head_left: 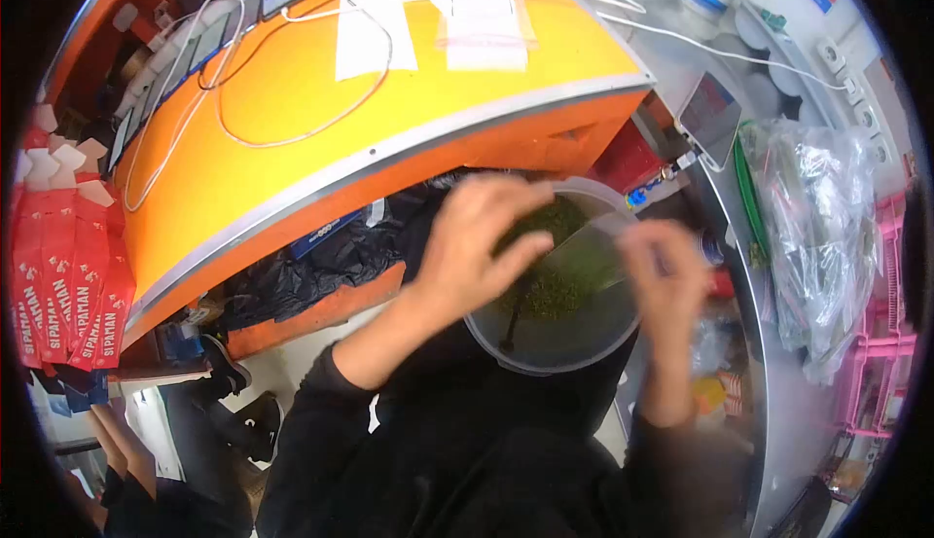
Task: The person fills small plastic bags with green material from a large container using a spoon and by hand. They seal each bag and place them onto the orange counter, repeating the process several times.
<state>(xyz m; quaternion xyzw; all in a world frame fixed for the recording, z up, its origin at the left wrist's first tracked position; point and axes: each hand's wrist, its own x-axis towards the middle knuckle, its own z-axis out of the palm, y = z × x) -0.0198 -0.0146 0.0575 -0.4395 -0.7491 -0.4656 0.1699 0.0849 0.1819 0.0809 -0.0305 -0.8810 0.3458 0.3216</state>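
Note:
A round clear plastic tub [555, 358] rests on the lap, with loose green-brown leafy bits [550, 293] inside. My left hand [479, 246] is over the tub's left side, thumb and fingers apart, and its fingertips reach above the leafy bits. At the tub's right edge, my right hand [666, 264] is blurred, with its fingers closed on the corner of a clear plastic bag [592, 258]. The bag hangs over the inside of the tub. Whether my left fingertips touch the bag cannot be made out.
An orange-yellow table [292, 163] bears papers [377, 32], cables and a clear packet [486, 13]. Red boxes [73, 275] stand at the left, near another person's arm [126, 446]. Plastic bags [822, 236] lie on a grey counter at the right, beside a pink rack [876, 343].

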